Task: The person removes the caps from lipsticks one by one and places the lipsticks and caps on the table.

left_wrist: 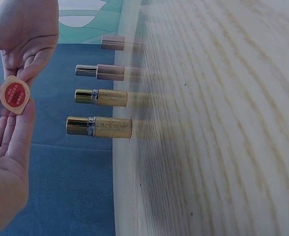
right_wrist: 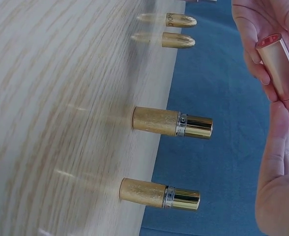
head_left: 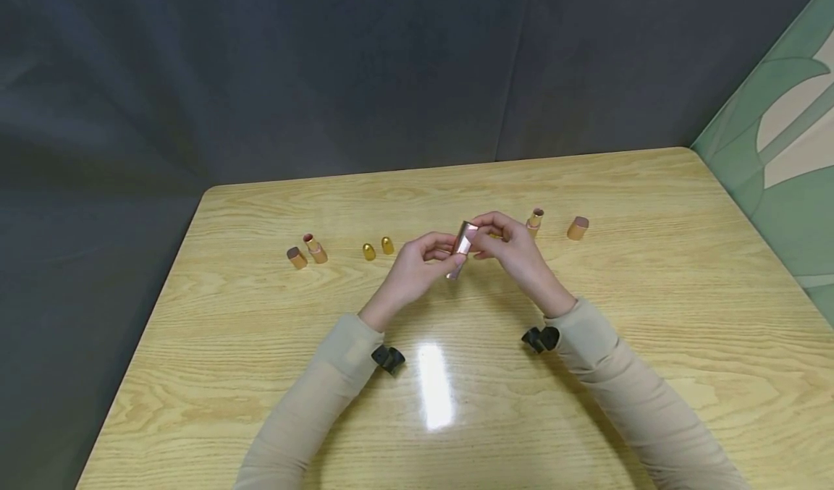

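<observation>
A shiny rose-gold lipstick [head_left: 465,238] is held above the table between both hands. My left hand [head_left: 417,269] grips its lower part, and my right hand [head_left: 515,251] pinches it higher up from the other side. A round red label [left_wrist: 15,95] shows on one end of the lipstick in the left wrist view. From the right wrist, its smooth side [right_wrist: 280,66] and a thin seam across the tube are visible. Fingers cover part of the tube.
Beyond the hands stand two gold lipstick tubes [right_wrist: 157,121], mostly hidden from the head. Left are two gold bullet-shaped caps [head_left: 368,251], an uncapped lipstick [head_left: 316,250] and its cap [head_left: 297,258]. Right are another uncapped lipstick [head_left: 536,218] and a cap [head_left: 578,228]. Dark cloth [head_left: 365,77] hangs behind.
</observation>
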`<action>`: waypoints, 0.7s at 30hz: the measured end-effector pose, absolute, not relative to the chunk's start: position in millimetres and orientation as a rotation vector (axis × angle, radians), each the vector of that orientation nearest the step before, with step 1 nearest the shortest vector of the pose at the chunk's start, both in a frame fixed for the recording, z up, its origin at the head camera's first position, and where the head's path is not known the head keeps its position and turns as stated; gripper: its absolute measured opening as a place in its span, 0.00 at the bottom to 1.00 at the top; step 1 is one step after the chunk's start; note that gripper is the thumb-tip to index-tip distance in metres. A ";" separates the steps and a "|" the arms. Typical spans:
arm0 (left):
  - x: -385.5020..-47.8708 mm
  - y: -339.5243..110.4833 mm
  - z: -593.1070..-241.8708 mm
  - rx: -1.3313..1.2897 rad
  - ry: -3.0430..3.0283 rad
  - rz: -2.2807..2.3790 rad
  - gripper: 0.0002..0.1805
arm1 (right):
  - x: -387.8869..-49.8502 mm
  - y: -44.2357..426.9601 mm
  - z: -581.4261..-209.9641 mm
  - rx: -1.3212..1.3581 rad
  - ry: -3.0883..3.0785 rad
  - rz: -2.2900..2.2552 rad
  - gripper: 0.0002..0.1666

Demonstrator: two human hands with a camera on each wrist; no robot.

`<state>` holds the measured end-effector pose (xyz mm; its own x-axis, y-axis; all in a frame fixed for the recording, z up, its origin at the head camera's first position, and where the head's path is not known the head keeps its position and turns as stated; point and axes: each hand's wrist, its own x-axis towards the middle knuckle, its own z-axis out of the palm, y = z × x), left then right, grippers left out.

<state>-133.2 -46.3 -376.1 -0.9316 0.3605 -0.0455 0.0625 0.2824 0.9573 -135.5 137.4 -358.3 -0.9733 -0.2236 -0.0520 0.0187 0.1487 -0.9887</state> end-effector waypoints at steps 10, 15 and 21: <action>-131.9 -46.0 -376.9 0.386 2.315 1.665 0.20 | -134.9 137.9 -359.7 -0.216 2.230 -1.942 0.16; -129.5 -44.6 -375.7 0.384 2.294 1.665 0.22 | -136.1 140.8 -360.8 -0.211 2.258 -1.934 0.17; -129.1 -44.0 -376.5 0.389 2.294 1.684 0.23 | -137.3 141.8 -359.8 -0.230 2.287 -1.903 0.18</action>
